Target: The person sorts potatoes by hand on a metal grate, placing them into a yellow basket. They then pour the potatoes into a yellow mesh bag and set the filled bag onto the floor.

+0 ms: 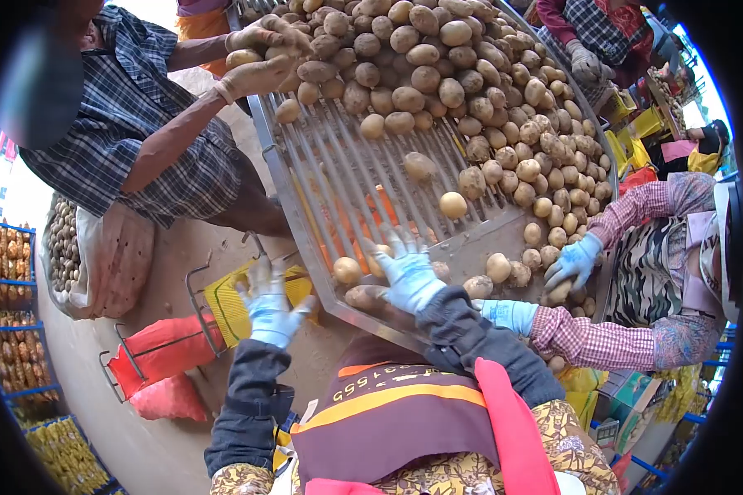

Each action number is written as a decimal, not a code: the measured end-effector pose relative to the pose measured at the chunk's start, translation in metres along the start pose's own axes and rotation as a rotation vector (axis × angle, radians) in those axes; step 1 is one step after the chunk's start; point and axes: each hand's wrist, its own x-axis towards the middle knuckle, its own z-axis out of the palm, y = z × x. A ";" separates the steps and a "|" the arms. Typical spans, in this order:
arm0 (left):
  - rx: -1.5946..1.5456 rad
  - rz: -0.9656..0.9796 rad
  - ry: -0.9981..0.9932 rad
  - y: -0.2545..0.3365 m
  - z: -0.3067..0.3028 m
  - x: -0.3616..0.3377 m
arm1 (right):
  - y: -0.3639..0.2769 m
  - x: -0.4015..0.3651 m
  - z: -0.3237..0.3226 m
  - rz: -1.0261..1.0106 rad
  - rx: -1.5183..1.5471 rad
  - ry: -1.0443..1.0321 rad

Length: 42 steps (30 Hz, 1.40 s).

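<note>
My left hand (272, 305), in a pale blue and grey glove, is held in the air left of the sorting table, fingers spread and nothing in it. Just over the table's near edge is my right hand (408, 268), gloved alike, its fingers apart. Beside its fingers lie a potato (347, 271) and another potato (360, 297). A slatted metal table (309, 239) carries a large heap of potatoes (425, 78), thickest at the far side and along the right. One pale potato (452, 205) sits alone on the slats.
A co-worker in a checked shirt (132, 99) reaches over the far left of the table. Another co-worker's gloved hand (575, 262) touches potatoes at the right. Left of me are a wire frame with a yellow mesh bag (235, 301), a red bag (165, 351) and a potato sack (120, 260).
</note>
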 end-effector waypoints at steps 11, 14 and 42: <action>-0.071 0.755 -0.069 0.151 0.068 0.025 | 0.095 -0.155 0.009 0.261 -0.093 -0.062; -0.107 0.750 -0.032 0.180 0.086 0.035 | 0.119 -0.187 0.016 0.325 -0.007 0.005; -0.331 0.497 -0.557 0.191 0.048 0.009 | 0.100 -0.299 0.034 0.003 0.079 0.001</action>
